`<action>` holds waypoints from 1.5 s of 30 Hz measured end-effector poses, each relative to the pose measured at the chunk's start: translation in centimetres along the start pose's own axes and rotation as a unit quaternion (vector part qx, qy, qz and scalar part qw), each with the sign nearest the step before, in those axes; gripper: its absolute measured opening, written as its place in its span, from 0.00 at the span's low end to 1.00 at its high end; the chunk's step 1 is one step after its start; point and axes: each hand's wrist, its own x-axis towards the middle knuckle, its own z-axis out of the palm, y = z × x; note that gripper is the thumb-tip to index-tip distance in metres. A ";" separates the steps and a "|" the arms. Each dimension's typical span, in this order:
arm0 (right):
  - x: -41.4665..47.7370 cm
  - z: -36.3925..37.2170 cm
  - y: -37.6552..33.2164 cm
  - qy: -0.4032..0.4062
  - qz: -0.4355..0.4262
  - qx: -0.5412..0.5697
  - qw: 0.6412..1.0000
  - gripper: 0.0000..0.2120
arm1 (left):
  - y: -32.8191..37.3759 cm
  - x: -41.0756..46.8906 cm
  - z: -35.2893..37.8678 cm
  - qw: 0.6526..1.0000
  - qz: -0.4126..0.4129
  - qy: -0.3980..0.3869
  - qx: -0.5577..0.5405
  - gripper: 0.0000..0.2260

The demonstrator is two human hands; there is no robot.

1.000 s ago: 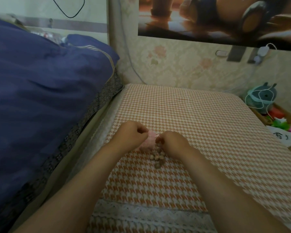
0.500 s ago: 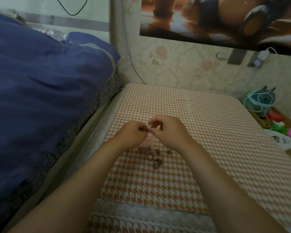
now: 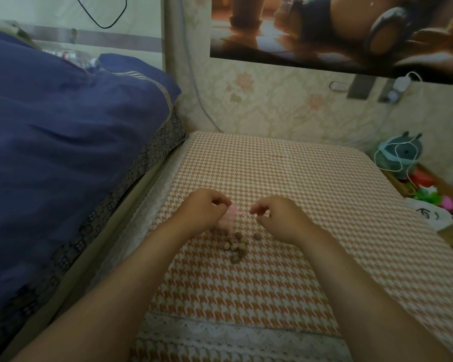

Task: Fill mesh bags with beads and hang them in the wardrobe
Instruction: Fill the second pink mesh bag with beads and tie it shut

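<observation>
A small pink mesh bag (image 3: pixel 229 218) lies on the orange houndstooth cloth (image 3: pixel 285 178), mostly hidden under my left hand (image 3: pixel 207 211), whose fingers pinch its top edge. Several small brown beads (image 3: pixel 237 244) lie in a loose heap just below the bag, between my wrists. My right hand (image 3: pixel 277 216) hovers a little to the right of the bag with its fingers curled and slightly apart. A thin pink strand seems to run from the bag toward its fingertips, but I cannot tell whether they hold it.
A dark blue duvet (image 3: pixel 63 152) on a bed rises along the left. The papered wall (image 3: pixel 285 108) with a poster stands behind. At the right edge sit a teal round toy (image 3: pixel 400 155) with white cable and a box of colourful items (image 3: pixel 429 199).
My right hand came up from the beads to meet my left hand at the bag's top, then drew away to the right. The hands are now apart, the bag showing between them.
</observation>
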 end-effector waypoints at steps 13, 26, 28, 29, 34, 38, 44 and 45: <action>0.6 1.7 0.0 -0.044 0.034 -0.083 0.995 0.07 | -1.1 0.5 -0.3 0.999 -0.008 -0.032 -0.008 0.12; 1.3 1.7 -5.4 0.104 -0.097 0.050 0.989 0.08 | -1.4 0.4 -0.7 0.999 0.011 -0.037 -0.031 0.16; 1.4 2.0 -5.4 0.091 -0.103 0.013 0.991 0.09 | -1.6 0.3 -0.7 0.998 0.021 -0.040 -0.036 0.17; 1.4 2.0 -5.4 0.089 -0.108 0.012 0.990 0.09 | -1.6 0.3 -0.8 0.998 0.024 -0.038 -0.034 0.15; 1.6 1.5 -4.7 0.134 -0.108 0.054 0.983 0.07 | -1.8 0.5 -0.6 0.999 0.004 -0.004 -0.045 0.10; 1.4 1.6 -3.3 0.104 -0.070 0.026 0.992 0.05 | -2.1 0.7 -0.5 0.999 0.002 -0.003 -0.035 0.08; 0.5 2.2 -1.6 -0.030 -0.006 -0.032 0.999 0.04 | -1.9 0.4 -0.7 1.000 0.008 -0.010 -0.014 0.10; 0.4 2.3 -1.5 -0.039 -0.003 -0.030 0.999 0.05 | -1.8 0.4 -0.8 1.000 0.013 -0.013 -0.007 0.11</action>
